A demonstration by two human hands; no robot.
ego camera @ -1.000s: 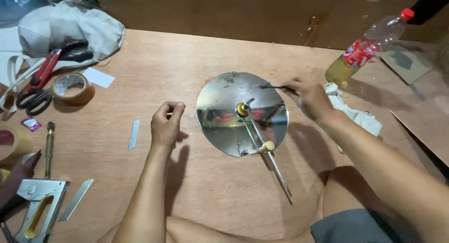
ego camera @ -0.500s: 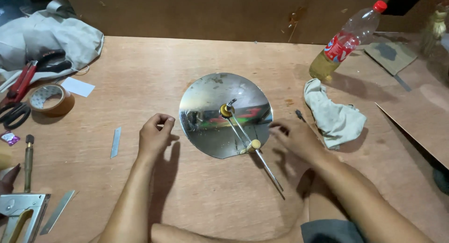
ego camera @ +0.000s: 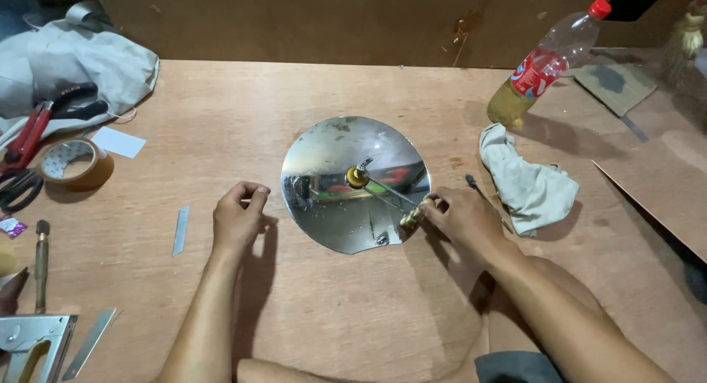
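Note:
A round mirror disc (ego camera: 331, 169) lies flat on the wooden table (ego camera: 331, 309). A compass-type cutter stands on it: a yellow suction pivot (ego camera: 357, 177) at the centre and a thin metal arm running out to a brass head (ego camera: 411, 216) at the disc's lower right edge. My right hand (ego camera: 464, 217) pinches that brass head. My left hand (ego camera: 239, 217) rests loosely curled on the table just left of the disc, holding nothing. A thin black pen-like tool (ego camera: 482, 197) lies beside my right hand.
A crumpled white rag (ego camera: 526, 180) and a tilted plastic bottle (ego camera: 545, 62) with yellowish liquid lie at the right. Tape roll (ego camera: 74, 162), red-handled pliers (ego camera: 33, 125), scissors (ego camera: 15, 188), a grey cloth bag (ego camera: 74, 66), metal strips (ego camera: 180, 230) and a stapler (ego camera: 33, 342) sit at the left. Cardboard (ego camera: 655, 177) lies far right.
My right hand came down from the disc's far right edge, left the thin black tool on the table, and now grips the cutter's brass head. My left hand stayed beside the disc.

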